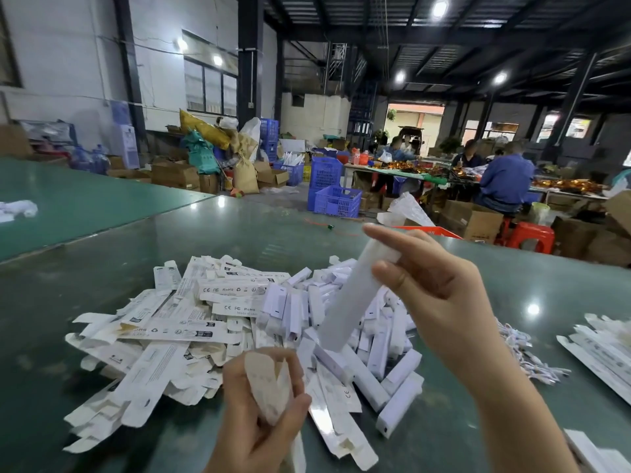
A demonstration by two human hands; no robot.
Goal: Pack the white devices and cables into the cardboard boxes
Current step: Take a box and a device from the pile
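Right hand (440,281) pinches a long white device (351,298) near its upper end, thumb on the near face, index finger stretched along the top; the body hangs down-left from the grip, tilted, free end just above the pile. Left hand (263,414) is curled around the open end of a cardboard box (271,390), brown inner flaps showing above the fingers; the rest of the box runs down below the grip, mostly hidden.

Handling, judged: the device looks light, rigid, with smooth matte plastic, so likely a bit slippery. A 2-finger pinch at 1 end seems enough, but the long overhang below the grip means the free end can swing. Box is thin card, soft, crushes easily; hold it at the side walls just below the mouth, not on the flaps, so the mouth stays open.

Below and left of both grips: heap of flat printed box blanks (177,322). Directly under the right-hand grip: heap of more white devices (382,363). Right of that hand's wrist: bundle of white cables (526,353), thin, floppy, likely to tangle. All lie on the green table (102,278).

Likely step: device end goes into the box mouth; the 2 are apart now.
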